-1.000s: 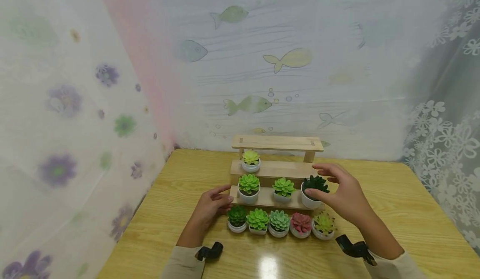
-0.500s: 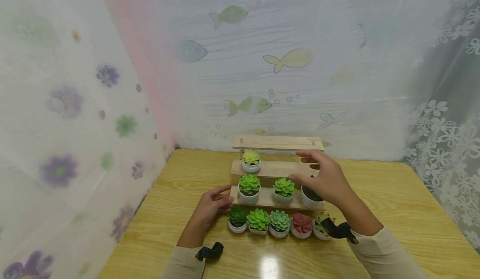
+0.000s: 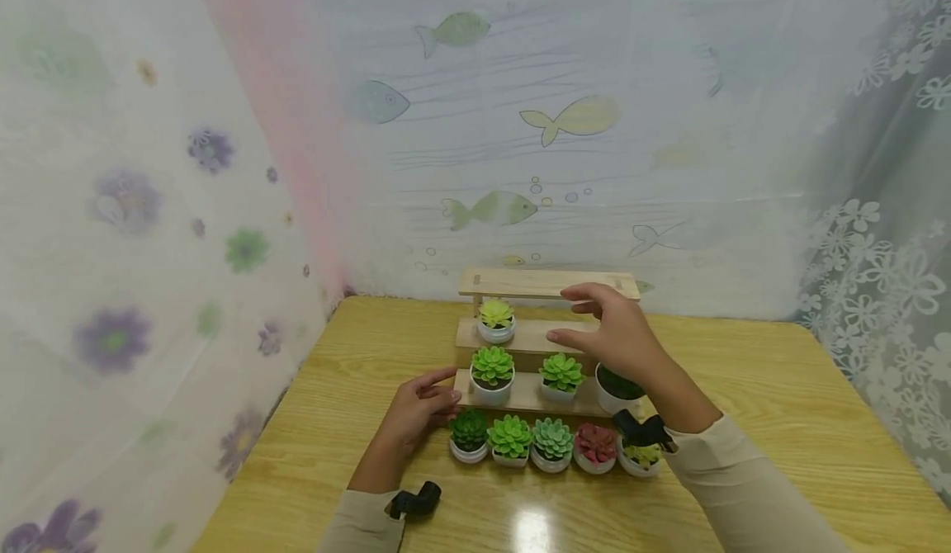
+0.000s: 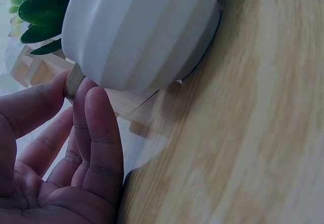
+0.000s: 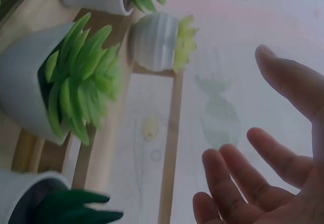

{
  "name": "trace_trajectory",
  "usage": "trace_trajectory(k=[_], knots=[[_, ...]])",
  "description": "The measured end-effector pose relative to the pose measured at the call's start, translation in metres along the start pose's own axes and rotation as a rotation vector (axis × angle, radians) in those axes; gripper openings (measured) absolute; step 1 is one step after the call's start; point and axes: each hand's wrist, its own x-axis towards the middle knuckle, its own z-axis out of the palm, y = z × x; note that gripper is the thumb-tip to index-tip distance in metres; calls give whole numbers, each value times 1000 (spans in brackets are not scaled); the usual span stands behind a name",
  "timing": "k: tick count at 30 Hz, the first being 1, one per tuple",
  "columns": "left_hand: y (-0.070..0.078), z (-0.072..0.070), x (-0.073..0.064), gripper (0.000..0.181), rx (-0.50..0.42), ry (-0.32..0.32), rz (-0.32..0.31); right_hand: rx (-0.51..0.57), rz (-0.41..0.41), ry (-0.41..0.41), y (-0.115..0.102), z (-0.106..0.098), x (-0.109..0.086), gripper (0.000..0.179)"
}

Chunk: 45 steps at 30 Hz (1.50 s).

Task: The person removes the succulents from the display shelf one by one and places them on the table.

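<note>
A tiered wooden plant stand [image 3: 550, 282] stands on the table. My left hand [image 3: 418, 408] pinches the left end of its lowest board between thumb and fingers, plainly seen in the left wrist view beside a white ribbed pot [image 4: 136, 32]. My right hand [image 3: 620, 334] hovers over the right of the middle board, fingers spread and holding nothing. Below it a dark green succulent [image 3: 618, 388] in a white pot is partly hidden. Two bright green succulents, one left [image 3: 492, 371] and one central [image 3: 560, 375], share that lowest board. A yellow-green succulent [image 3: 496, 318] sits at the middle board's left end.
Several small potted succulents line the table before the stand, among them a red one [image 3: 595, 446] and a pale green one [image 3: 552, 441]. The rightmost yellowish one [image 3: 641, 454] is partly covered by the right wrist camera. A fish-patterned curtain [image 3: 475, 124] hangs behind.
My right hand has moved from beside the dark green succulent, up and leftward to above the middle board. My left hand has stayed at the stand's end.
</note>
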Motion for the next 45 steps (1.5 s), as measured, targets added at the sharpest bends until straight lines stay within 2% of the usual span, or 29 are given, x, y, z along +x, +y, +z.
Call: trace_trajectory(k=[9,16,22,26,33,39,45], knots=[[1,1,-2,55,-10,4,-13,-2,73,-109,-11,20,21,71],[2,1,-1,55,0,7,-7,-17,88,-146,-16,34,33,66],[0,0,1,55,-6,7,-17,25,125,-196,-15,46,42,69],[1,1,-1,56,-9,11,-21,25,154,-209,-15,53,46,72],[2,2,-5,56,-7,14,-16,17,137,-232,-14,62,50,72],[2,4,-9,56,-5,20,-13,-38,127,-230,-14,70,53,73],[3,9,-14,56,-3,18,-14,-41,120,-221,-15,75,53,64]])
